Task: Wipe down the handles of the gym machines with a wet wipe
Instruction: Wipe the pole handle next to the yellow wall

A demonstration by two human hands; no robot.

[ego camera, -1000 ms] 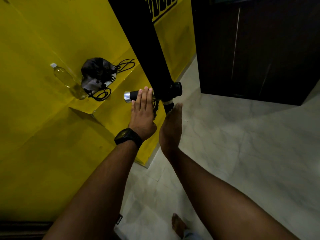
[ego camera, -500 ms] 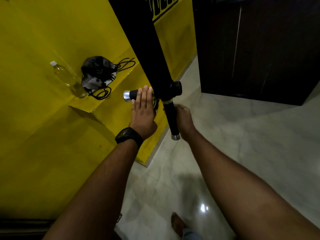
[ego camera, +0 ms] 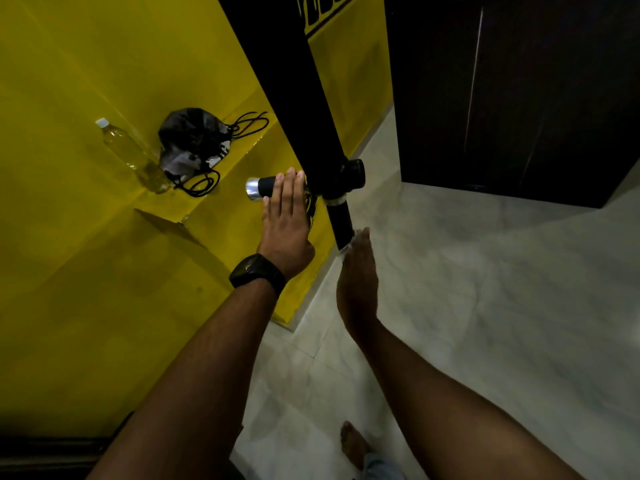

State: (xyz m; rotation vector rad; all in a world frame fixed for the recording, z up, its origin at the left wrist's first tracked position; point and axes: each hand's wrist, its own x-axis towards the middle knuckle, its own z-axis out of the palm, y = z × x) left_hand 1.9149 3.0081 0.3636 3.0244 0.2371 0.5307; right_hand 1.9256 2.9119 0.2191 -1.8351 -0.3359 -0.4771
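- The left hand (ego camera: 284,216) lies flat on the side handle (ego camera: 266,187) of the black machine post (ego camera: 287,81). Its fingers (ego camera: 289,192) are straight and together, gripping nothing, and they cover most of the grip; only the silver end cap shows at 9 o'clock.
- The right hand (ego camera: 358,282) is seen edge-on at 5 o'clock from the left, its fingers stretched up to the bottom tip of the lower handle (ego camera: 340,221).
- Its palm and thumb are hidden. A pale blur at the fingertips could be the wet wipe or the handle's cap — it cannot be told which.
- A black watch (ego camera: 258,273) sits on the left wrist.
- At 10 o'clock, a bottle (ego camera: 131,154) and a dark drawstring bag (ego camera: 194,143) rest on the yellow ledge (ego camera: 242,157).
- A bare foot (ego camera: 353,445) is cut off at 6 o'clock on the pale floor (ego camera: 485,306).
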